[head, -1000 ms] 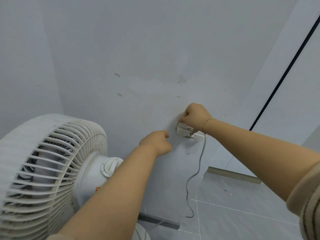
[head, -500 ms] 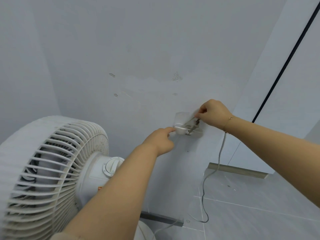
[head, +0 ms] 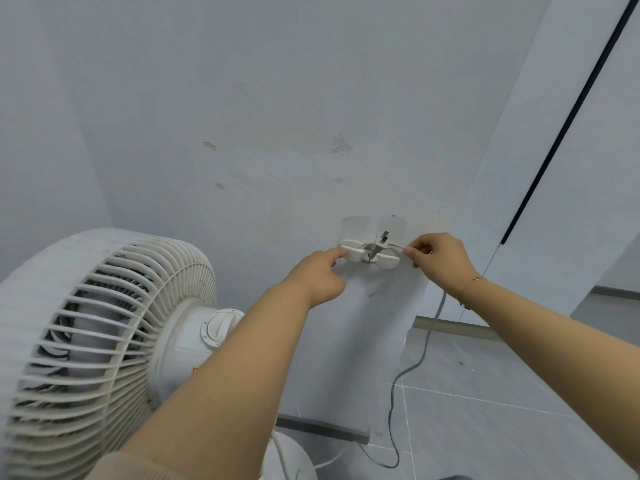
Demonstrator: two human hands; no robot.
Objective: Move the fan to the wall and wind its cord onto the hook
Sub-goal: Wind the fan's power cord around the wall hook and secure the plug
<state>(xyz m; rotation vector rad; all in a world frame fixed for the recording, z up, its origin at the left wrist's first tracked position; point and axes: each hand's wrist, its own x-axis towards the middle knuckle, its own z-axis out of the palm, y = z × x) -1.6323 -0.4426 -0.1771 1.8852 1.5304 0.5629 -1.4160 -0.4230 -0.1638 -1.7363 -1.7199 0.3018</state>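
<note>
White plastic forms the hook (head: 370,252), a two-armed cord bracket fixed to the grey wall (head: 277,98) on two clear adhesive pads, with a small metal clip at its centre.

My left hand (head: 320,275) reaches to the bracket's left arm. The index finger is extended and its tip touches the end of that arm; the remaining fingers are curled, and nothing is grasped.

My right hand (head: 441,259) is just beside the bracket's right arm. Thumb and forefinger pinch the cord (head: 424,351) at the bracket's right end. A thin bracelet (head: 467,289) sits on this wrist.

From the right hand the grey cord hangs down past the wrist, runs along the wall, curves across the tiled floor (head: 502,427) and loops back toward the fan's base (head: 294,455). A thin strand lies over the bracket's right side; whether any turn is fully seated around the arms cannot be determined.

Fan position: the white pedestal fan (head: 97,341) stands at lower left, close to the wall, with its grille facing left and its rear motor housing toward me. A round control dial (head: 220,327) is on the housing, partly behind my left forearm.

A dark vertical strip (head: 568,119) runs down the panel to the right.
</note>
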